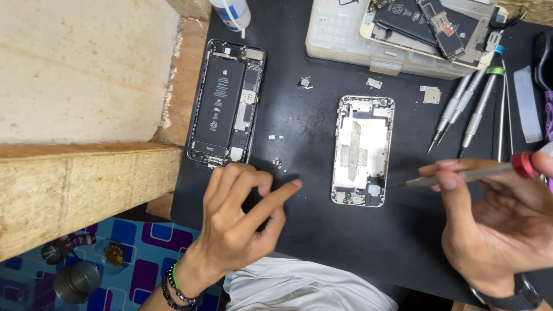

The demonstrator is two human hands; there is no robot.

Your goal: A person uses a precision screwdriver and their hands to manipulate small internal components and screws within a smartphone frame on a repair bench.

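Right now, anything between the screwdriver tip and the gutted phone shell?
Nothing visible. The screwdriver in the right hand points at the lower right edge of the empty phone shell, only bare black mat between. The left hand hovers off to the left.

The left hand (239,222) comes up from the near edge, back of the hand turned up, wrist bent a little to the right. Its index finger stretches out to the right and slightly far, nearly straight, while the other fingers curl loosely under and the thumb tucks beneath. Dark bead bands circle the left wrist. The right hand (495,219) enters from the near right corner, a dark strap on its wrist. Its thumb and first fingers pinch together near the far side of the hand, pointing left, closed in a fine grip; the remaining fingers fold into the palm. The two hands are well apart.
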